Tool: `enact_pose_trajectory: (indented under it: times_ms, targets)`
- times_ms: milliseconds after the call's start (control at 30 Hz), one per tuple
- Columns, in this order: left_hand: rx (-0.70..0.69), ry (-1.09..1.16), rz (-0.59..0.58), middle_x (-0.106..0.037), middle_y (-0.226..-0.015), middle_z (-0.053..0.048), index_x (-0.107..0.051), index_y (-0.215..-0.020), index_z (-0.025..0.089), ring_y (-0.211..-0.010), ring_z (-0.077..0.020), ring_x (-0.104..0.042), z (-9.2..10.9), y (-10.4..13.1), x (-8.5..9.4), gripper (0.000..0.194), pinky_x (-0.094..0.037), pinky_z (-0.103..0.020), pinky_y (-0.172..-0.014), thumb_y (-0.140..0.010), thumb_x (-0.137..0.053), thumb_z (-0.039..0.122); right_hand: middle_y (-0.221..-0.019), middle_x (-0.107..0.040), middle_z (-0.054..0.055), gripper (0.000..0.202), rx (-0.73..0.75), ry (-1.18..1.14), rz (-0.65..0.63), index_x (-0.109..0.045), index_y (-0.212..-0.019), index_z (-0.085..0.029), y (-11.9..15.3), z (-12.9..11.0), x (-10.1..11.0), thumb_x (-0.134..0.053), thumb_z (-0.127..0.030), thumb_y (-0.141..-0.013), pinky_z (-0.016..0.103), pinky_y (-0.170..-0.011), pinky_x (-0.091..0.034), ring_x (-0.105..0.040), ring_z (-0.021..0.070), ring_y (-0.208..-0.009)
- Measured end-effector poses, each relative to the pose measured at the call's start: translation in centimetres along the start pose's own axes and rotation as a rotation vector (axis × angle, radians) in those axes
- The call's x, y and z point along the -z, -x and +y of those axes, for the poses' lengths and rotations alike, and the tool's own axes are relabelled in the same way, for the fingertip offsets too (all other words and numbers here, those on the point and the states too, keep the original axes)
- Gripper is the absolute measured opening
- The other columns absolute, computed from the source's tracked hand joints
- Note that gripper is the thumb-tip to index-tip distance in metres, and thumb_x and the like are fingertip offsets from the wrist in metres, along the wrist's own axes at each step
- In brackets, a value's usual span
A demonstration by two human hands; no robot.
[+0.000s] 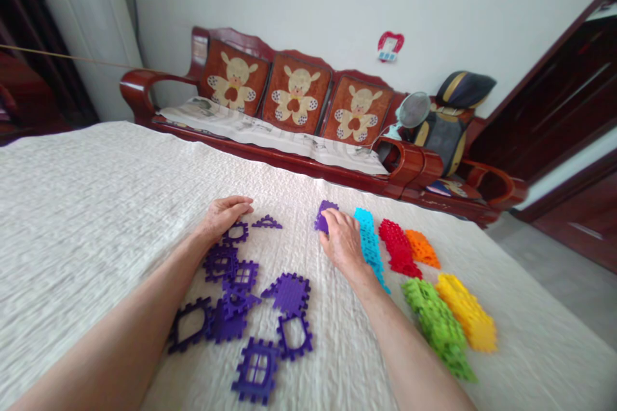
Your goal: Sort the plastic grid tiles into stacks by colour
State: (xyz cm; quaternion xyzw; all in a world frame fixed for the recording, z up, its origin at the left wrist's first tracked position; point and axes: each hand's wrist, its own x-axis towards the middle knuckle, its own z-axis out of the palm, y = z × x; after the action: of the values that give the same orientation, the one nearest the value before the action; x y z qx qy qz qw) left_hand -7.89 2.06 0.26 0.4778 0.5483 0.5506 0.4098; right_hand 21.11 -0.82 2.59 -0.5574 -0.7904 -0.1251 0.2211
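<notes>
My right hand (343,241) grips a purple interlocking building panel (324,217), or a small stack of them, by its near edge. To the left, my left hand (227,213) rests on the cloth with its fingers stretched out and nothing visible in them. Just below it lies a purple window-frame piece (236,232), and a purple triangular piece (267,223) is right of its fingertips. Between my forearms more purple pieces are scattered, among them a solid square panel (292,294), an open frame (295,336) and a cross-barred window piece (257,370).
Right of my right hand are rows of building pieces: light blue (370,247), red (399,247), orange (423,248), green (438,327) and yellow (466,311). All lie on a white textured cloth (106,205). Behind stands a wooden sofa (289,157) with bear cushions.
</notes>
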Motion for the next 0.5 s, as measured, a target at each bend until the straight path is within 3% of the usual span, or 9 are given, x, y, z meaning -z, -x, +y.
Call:
enact_pose_trajectory:
  times_ms: [267,400,500]
  targets:
    - [0.003,0.012,-0.006,-0.073,-0.075,-0.005,-0.075,-0.084,0.020,-0.059,-0.0143,-0.058,0.3,0.2,-0.1,0.038,-0.044,-0.025,-0.058,-0.058,-0.074,0.048,-0.134,-0.053,0.015,0.048,-0.020,-0.007,0.001,-0.054,-0.125,-0.016,0.0,0.1,0.0,-0.059,-0.013,-0.077,0.048,-0.101,-0.034,-0.048,0.0312,-0.120]
    - [0.004,0.024,0.000,-0.073,-0.074,-0.005,-0.075,-0.082,0.020,-0.059,-0.0143,-0.057,0.6,0.3,-0.1,0.038,-0.043,-0.025,-0.058,-0.057,-0.074,0.048,-0.130,-0.055,0.016,0.045,0.013,-0.100,0.025,-0.055,-0.123,-0.015,-0.1,-0.1,0.3,-0.057,-0.013,-0.079,0.050,-0.103,-0.035,-0.048,0.0315,-0.121]
    - [0.013,0.033,0.008,-0.073,-0.076,-0.005,-0.074,-0.081,0.020,-0.062,-0.0153,-0.059,0.6,0.3,-0.1,0.037,-0.044,-0.026,-0.058,-0.056,-0.074,0.047,-0.123,-0.059,0.014,0.038,0.083,-0.236,0.019,-0.058,-0.119,-0.016,-0.2,-0.9,0.8,-0.053,-0.013,-0.081,0.044,-0.101,-0.041,-0.053,0.0274,-0.115]
